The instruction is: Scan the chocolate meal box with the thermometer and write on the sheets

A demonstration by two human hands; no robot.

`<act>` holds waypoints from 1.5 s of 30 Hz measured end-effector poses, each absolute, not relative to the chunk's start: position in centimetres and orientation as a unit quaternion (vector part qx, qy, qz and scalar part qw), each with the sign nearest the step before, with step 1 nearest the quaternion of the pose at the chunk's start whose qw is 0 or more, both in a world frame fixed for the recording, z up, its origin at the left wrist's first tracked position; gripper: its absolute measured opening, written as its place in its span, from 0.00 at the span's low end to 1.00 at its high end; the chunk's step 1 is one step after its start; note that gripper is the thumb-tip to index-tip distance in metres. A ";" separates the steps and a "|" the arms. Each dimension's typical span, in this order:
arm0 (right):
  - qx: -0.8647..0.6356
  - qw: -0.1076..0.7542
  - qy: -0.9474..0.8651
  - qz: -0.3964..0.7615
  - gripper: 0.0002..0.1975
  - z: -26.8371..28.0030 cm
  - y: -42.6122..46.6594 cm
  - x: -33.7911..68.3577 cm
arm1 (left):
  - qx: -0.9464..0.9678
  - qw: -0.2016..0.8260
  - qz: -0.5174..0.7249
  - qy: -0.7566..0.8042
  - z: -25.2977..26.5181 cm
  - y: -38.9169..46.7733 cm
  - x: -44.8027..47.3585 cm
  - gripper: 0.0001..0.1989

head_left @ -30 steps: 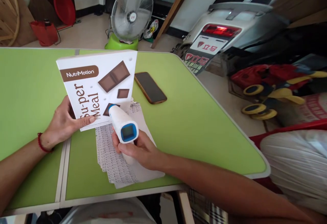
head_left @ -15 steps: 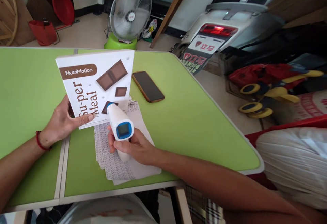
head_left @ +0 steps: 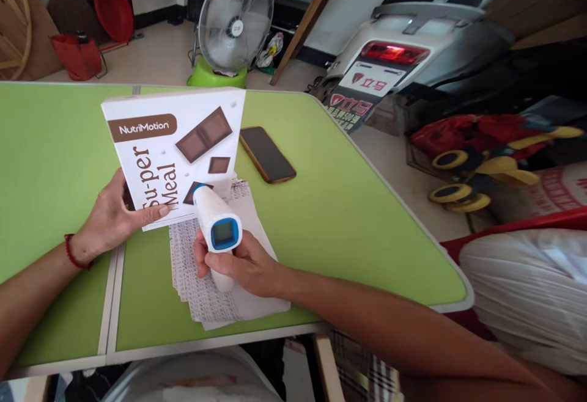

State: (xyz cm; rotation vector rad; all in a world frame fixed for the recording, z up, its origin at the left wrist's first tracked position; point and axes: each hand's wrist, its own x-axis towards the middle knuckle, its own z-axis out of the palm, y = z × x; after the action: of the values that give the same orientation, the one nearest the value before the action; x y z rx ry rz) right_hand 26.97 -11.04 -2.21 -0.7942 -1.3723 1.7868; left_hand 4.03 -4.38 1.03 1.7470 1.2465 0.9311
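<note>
My left hand grips the lower left corner of a white box printed "NutriMotion Su-per Meal", thumb on its front; its other fingers are mostly hidden behind. The box stands tilted above the table, its printed side facing me. My right hand is wrapped around the handle of a white infrared thermometer with a blue-rimmed screen. Its blue nose end is close to the box front, over the printed chocolate; I cannot tell if they touch. Beneath both lies a fanned stack of handwritten paper sheets.
A phone lies right of the box on the green folding table. A metal seam crosses the table at left. Beyond its edge are a fan on a green stool, a scooter and a red bag.
The box has shifted very slightly to the right in view, and the thermometer's screen looks a little lighter. Both hands keep their holds.
</note>
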 end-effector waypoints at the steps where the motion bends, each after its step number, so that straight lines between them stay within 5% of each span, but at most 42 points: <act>1: -0.311 0.368 -0.534 0.695 0.13 -2.2 -11.1 27.0 | 0.689 0.390 0.366 0.489 1.0 -4.4 4.0 0.33; 45: -0.282 0.365 -0.547 0.698 0.15 -1.9 -11.1 27.2 | 0.703 0.362 0.339 0.509 1.0 -4.3 3.9 0.34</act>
State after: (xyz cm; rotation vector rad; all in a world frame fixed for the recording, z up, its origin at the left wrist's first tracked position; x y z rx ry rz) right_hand 27.15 -11.09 -1.88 -0.7263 -1.4061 1.7958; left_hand 3.88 -4.27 1.03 1.8108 1.3120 0.8723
